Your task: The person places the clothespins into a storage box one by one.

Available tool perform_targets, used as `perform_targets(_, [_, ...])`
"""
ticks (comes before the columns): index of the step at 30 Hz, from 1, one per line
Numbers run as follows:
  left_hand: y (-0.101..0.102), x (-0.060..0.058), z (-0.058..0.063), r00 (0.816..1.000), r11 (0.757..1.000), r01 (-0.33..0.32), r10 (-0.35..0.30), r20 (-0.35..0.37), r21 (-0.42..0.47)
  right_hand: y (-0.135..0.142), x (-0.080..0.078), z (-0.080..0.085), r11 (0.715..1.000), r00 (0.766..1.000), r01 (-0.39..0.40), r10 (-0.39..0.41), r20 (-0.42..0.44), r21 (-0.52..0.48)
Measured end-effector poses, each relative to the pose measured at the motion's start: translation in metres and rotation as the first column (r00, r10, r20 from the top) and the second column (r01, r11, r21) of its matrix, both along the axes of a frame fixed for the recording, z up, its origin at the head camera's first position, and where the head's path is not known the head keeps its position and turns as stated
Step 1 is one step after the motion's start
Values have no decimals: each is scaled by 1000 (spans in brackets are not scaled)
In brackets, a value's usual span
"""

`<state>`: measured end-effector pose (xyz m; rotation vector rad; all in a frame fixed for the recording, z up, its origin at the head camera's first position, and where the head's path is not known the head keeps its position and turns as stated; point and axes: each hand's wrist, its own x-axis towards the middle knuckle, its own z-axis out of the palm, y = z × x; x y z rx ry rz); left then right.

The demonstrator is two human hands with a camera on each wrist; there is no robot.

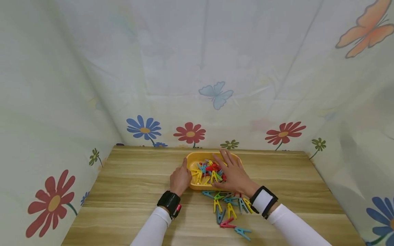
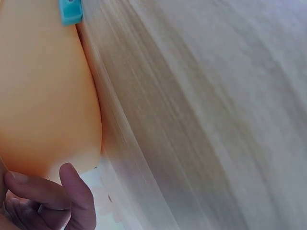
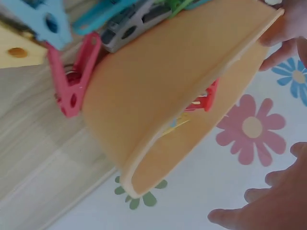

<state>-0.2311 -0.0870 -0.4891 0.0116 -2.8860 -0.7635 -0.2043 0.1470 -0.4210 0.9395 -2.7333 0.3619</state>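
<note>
A yellow plastic bin (image 1: 200, 187) stands on the table with several coloured clothespins (image 1: 212, 167) inside. My left hand (image 1: 180, 179) grips its left rim; in the left wrist view bent fingers (image 2: 79, 196) show beside the bin's outer wall (image 2: 43, 86). Over the right part of the bin, my right hand (image 1: 234, 176) is held with fingers spread, holding nothing that shows. The right wrist view has these outstretched fingers (image 3: 268, 201) apart from the rim. More clothespins lie loose in front of the bin, among them a red clothespin (image 3: 72, 81) close to its wall.
The wooden table (image 1: 132, 191) extends to both sides of the bin. A flowered curtain (image 1: 172, 102) hangs behind and along both sides. Nearest me among the loose clothespins are a red clothespin (image 1: 227, 223) and a blue clothespin (image 1: 243, 233).
</note>
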Motion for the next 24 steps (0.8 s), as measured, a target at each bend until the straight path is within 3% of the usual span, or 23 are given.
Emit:
perform_targets(5, [0, 0, 0, 1000, 1000, 0, 0, -13, -8, 12, 23, 3, 1000, 1000, -16, 16, 1, 1])
perform_targets(13, [1, -2, 0, 999, 1000, -11, 11, -30, -16, 28, 60, -8, 996, 999, -31, 28, 31, 81])
perform_targets(24, [1, -3, -2, 1000, 1000, -10, 10, -26, -27, 48, 100, -14, 990, 996, 8, -22, 92, 142])
